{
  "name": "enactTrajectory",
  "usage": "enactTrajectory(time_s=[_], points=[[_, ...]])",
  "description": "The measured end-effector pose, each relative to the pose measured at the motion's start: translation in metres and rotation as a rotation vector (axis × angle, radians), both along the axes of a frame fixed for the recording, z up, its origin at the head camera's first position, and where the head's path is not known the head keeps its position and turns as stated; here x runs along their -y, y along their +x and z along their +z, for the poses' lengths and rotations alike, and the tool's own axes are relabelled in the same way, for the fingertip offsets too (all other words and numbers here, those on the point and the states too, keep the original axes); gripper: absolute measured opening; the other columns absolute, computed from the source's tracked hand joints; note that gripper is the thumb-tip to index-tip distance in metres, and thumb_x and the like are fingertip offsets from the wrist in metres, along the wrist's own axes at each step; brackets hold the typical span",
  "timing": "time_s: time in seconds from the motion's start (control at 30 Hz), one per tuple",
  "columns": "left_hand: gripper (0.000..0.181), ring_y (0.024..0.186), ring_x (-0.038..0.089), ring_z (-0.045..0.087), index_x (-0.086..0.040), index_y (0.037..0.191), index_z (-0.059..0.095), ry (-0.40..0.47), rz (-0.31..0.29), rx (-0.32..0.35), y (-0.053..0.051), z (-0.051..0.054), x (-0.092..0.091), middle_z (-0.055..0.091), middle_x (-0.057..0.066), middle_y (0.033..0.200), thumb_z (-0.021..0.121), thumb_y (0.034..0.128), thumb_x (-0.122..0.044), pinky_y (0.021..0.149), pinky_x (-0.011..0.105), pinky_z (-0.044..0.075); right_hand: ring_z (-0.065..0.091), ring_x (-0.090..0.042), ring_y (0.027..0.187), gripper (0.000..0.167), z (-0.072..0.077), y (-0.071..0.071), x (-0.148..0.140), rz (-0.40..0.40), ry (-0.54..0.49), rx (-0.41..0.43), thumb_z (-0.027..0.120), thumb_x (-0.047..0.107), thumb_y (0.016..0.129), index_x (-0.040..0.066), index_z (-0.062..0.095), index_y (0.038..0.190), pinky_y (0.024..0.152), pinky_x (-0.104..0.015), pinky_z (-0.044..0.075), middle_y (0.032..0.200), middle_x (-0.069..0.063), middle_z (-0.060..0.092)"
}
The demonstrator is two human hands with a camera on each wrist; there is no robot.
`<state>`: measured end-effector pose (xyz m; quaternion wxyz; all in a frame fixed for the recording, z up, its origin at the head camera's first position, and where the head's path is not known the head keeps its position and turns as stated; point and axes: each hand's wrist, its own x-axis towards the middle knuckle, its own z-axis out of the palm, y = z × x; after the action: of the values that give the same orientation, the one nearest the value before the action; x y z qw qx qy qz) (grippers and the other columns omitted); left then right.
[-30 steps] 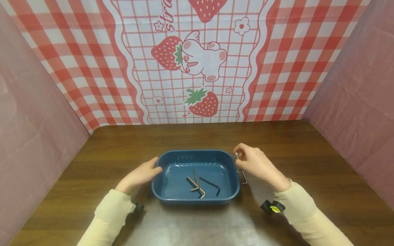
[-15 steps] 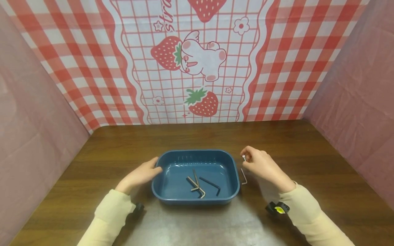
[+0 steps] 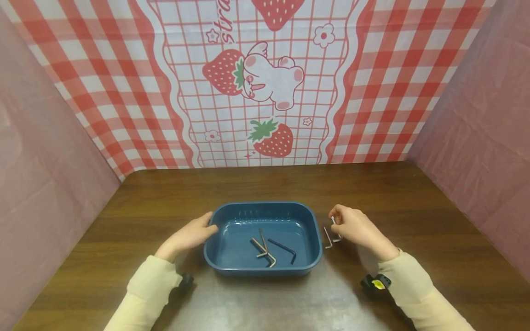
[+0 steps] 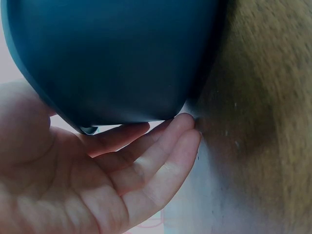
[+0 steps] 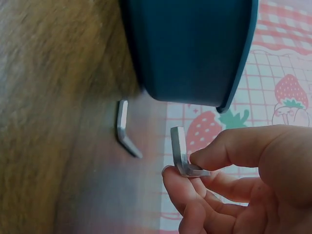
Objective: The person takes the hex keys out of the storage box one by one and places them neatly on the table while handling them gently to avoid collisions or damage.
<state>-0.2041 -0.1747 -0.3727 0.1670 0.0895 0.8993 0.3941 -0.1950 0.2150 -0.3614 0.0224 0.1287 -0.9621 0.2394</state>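
Observation:
A blue rectangular tray [image 3: 223, 270] stands on the table with several hex keys inside, among them a black one [image 3: 282, 248]. At its left end, the left hand [image 3: 189, 236] holds the rim, thumb over the edge and fingers along the outer wall [image 4: 112, 63]. To the right of the tray, the right hand [image 3: 357, 228] pinches a silver L-shaped hex key [image 5: 179, 148] between thumb and fingers. Another silver hex key [image 3: 328, 238] lies on the table between the tray and the right hand; the right wrist view also shows this key [image 5: 123, 124].
The brown wooden table [image 3: 265, 184] extends around the tray. Behind it hangs a red-and-white checked cloth [image 3: 124, 92] with strawberry prints, and pink cloth [image 3: 476, 115] hangs at both sides.
The right hand has moved right, away from the tray's right end, and lower toward the table, carrying the silver hex key. The left hand and tray have stayed in place.

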Motion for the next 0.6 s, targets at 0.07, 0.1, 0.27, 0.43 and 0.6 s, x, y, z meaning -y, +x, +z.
enactTrajectory(time_s=[0.07, 0.1, 0.27, 0.43, 0.6], points=[[0.062, 0.132, 0.04, 0.024, 0.009, 0.139, 0.021, 0.004, -0.001, -0.001, 0.0, 0.0, 0.0, 0.027, 0.026, 0.143, 0.045, 0.0899, -0.02, 0.105, 0.054, 0.022, 0.045, -0.011, 0.06, 0.02, -0.002, -0.001, -0.001, 0.001, 0.004, 0.006, 0.06, 0.009, 0.07, 0.005, 0.059, 0.09, 0.054, -0.026, 0.035, 0.069, 0.001, 0.05], [0.062, 0.132, 0.04, 0.024, 0.009, 0.139, 0.021, 0.006, -0.002, -0.002, 0.0, 0.0, 0.0, 0.028, 0.026, 0.143, 0.045, 0.0899, -0.02, 0.105, 0.054, 0.022, 0.045, -0.01, 0.059, 0.02, -0.003, -0.001, -0.002, 0.002, 0.007, 0.011, 0.06, 0.009, 0.07, 0.004, 0.059, 0.09, 0.053, -0.026, 0.035, 0.068, 0.001, 0.049], [0.06, 0.131, 0.039, 0.027, 0.008, 0.139, 0.023, 0.01, -0.003, -0.01, 0.001, -0.001, 0.0, 0.03, 0.026, 0.142, 0.045, 0.09, -0.019, 0.105, 0.053, 0.024, 0.044, -0.01, 0.055, 0.022, -0.007, -0.002, -0.005, 0.002, 0.018, 0.06, 0.061, 0.009, 0.07, 0.003, 0.058, 0.091, 0.051, -0.026, 0.036, 0.066, 0.001, 0.049], [0.057, 0.128, 0.038, 0.034, 0.007, 0.138, 0.027, 0.006, -0.008, -0.03, 0.0, -0.002, 0.0, 0.037, 0.025, 0.138, 0.045, 0.0895, -0.019, 0.103, 0.053, 0.029, 0.046, -0.01, 0.053, 0.021, -0.01, -0.001, -0.007, 0.005, 0.021, 0.09, 0.06, 0.009, 0.07, 0.003, 0.058, 0.09, 0.05, -0.026, 0.037, 0.065, 0.002, 0.05], [0.06, 0.131, 0.039, 0.028, 0.009, 0.139, 0.023, 0.003, -0.011, -0.025, 0.0, -0.001, 0.001, 0.031, 0.026, 0.141, 0.045, 0.0897, -0.019, 0.105, 0.053, 0.025, 0.046, -0.01, 0.052, 0.02, -0.013, -0.001, -0.006, 0.008, 0.021, 0.107, 0.059, 0.008, 0.071, 0.003, 0.058, 0.09, 0.05, -0.026, 0.037, 0.063, 0.002, 0.05]])
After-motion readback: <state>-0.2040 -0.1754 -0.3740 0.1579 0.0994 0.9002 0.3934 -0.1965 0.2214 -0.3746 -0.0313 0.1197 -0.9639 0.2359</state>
